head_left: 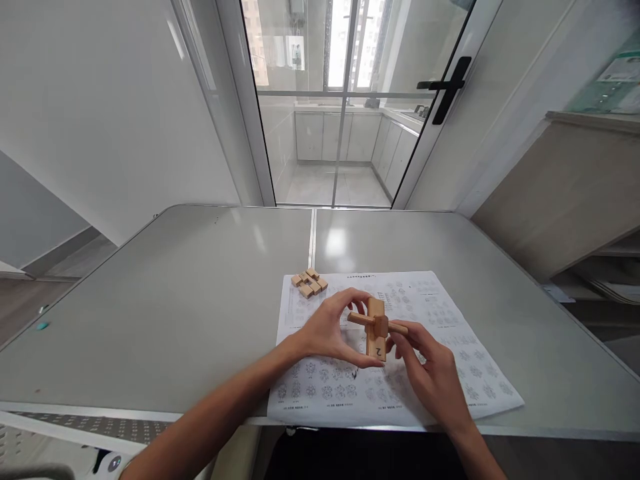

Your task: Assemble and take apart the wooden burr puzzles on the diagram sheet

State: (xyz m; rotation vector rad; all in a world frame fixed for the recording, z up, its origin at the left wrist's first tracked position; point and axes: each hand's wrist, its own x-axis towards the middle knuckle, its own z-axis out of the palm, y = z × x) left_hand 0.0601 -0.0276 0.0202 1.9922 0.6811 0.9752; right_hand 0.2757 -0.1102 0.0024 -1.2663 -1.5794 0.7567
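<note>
A partly joined wooden burr puzzle (376, 328) is held up over a printed sheet (310, 400) on the table. Its upright flat piece bears the number 2, and a thinner stick crosses it. My left hand (336, 327) is closed round the upright piece, thumb at its lower end and fingers at its top. At the stick's right end, my right hand (427, 360) pinches with thumb and forefinger. Several small loose wooden pieces (310, 283) lie clustered at the sheet's upper left corner.
The grey table (200, 300) extends to both sides, with a metal seam (313, 240) across its middle. A small teal object (42, 326) lies at the left edge. Behind stands a glass door (345, 133) with a black handle (450, 87). Wooden shelves (575, 187) flank the right side.
</note>
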